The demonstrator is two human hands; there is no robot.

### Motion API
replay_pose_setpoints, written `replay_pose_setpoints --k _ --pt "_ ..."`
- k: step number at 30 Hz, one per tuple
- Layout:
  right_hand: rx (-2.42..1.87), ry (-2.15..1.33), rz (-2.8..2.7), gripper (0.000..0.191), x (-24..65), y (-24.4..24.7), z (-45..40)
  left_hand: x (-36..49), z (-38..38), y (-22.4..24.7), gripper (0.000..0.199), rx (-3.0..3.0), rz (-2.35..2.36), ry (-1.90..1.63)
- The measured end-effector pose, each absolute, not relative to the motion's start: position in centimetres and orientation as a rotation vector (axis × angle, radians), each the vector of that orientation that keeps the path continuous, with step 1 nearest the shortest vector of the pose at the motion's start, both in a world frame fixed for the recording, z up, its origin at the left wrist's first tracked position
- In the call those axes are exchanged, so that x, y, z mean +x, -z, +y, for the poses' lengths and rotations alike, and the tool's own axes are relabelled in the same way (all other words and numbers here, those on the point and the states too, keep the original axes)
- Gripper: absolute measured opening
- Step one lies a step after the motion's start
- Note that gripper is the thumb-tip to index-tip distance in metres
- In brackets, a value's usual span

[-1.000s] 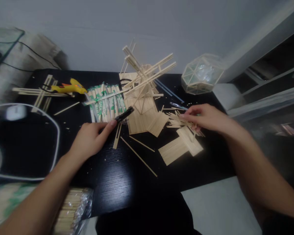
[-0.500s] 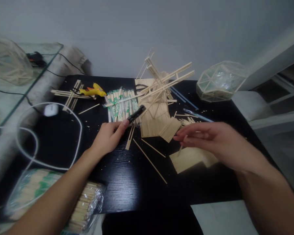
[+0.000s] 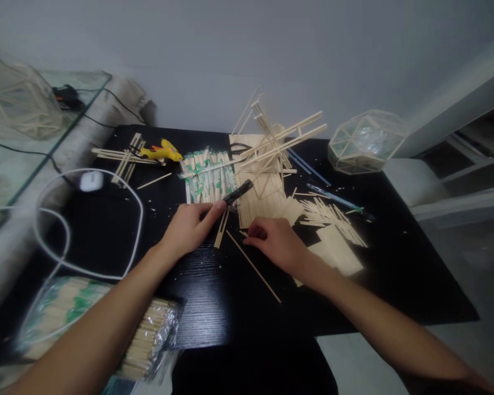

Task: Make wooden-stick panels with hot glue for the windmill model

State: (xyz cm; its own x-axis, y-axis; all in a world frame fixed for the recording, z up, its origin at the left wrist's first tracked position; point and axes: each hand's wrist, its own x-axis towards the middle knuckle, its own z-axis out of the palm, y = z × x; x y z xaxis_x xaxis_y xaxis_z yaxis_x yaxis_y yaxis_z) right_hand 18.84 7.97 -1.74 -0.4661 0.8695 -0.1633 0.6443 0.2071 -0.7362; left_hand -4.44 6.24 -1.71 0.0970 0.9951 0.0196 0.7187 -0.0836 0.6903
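Note:
A black tool [image 3: 239, 192] is gripped by my left hand [image 3: 191, 226], its far end over the wooden board [image 3: 263, 204]. My right hand [image 3: 274, 241] is low over the table near the board's front edge, fingers pinched at the end of a thin stick [image 3: 243, 233]. One long thin stick [image 3: 255, 267] lies between my hands and the table's front. A pair of joined sticks [image 3: 221, 229] rests just right of my left hand. Behind stands a frame of glued sticks [image 3: 290, 137]. Short cut sticks [image 3: 331, 215] lie in a loose pile to the right.
Wrapped chopsticks [image 3: 208, 170] and a yellow glue gun [image 3: 164, 151] lie behind my left hand. A faceted stick-framed model [image 3: 367, 141] stands back right. At left are a white cable [image 3: 139, 230] and bagged sticks [image 3: 148, 334]. A thin wooden sheet [image 3: 340, 252] lies by my right forearm.
My right hand has moved left and inward from the pile of short sticks to the stick near the board's front. The pile is now uncovered. My left hand still holds the black tool.

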Motion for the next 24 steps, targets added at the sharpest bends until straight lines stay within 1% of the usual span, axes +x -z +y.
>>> replay_pose_setpoints --k 8,14,18,22,24 --pt "-1.42 -0.923 -2.356 0.014 18.4 2.7 7.9 -4.3 6.2 1.7 0.065 1.855 1.701 -0.671" --pt "-1.473 -1.009 -2.345 0.017 19.8 2.4 7.5 -4.4 6.2 1.7 0.066 1.853 1.719 -0.655" --pt "-1.448 -0.962 -2.362 0.016 19.8 2.0 6.3 -4.2 6.2 1.6 0.066 1.834 1.724 -0.637" --pt "-1.439 -0.938 -2.511 0.016 19.0 2.0 4.3 -4.2 6.2 1.6 0.066 1.83 1.739 -0.65" --pt "-1.479 -0.944 -2.604 0.013 18.6 1.9 3.3 -4.2 6.2 1.6 0.066 1.832 1.745 -0.652"
